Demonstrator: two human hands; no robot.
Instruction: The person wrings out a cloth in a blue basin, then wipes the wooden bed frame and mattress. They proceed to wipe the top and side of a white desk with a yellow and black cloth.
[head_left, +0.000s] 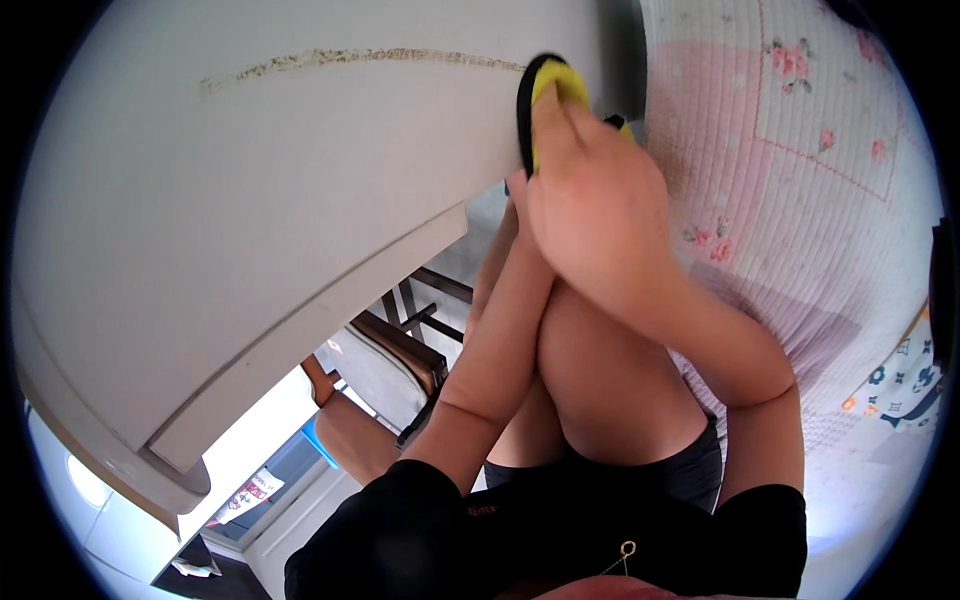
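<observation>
My right hand (600, 187) is blurred and grips a yellow and black pad (555, 82), which looks like a sponge or brush; its exact kind cannot be told. The black edge of the pad faces a pale, smooth panel (300, 172). A brownish, speckled streak (337, 58) runs across that panel and ends beside the pad. Of my left hand (518, 187) only a small part shows, below the pad; my right hand hides the rest, so its grip cannot be told. My forearms cross above my bent knee.
At the right lies a quilted cover (750, 112) with pink flowers. Below the panel's edge stand a chair with a pale seat (382, 375) and dark wooden bars (442, 285). A patterned cloth (900, 367) lies at the far right.
</observation>
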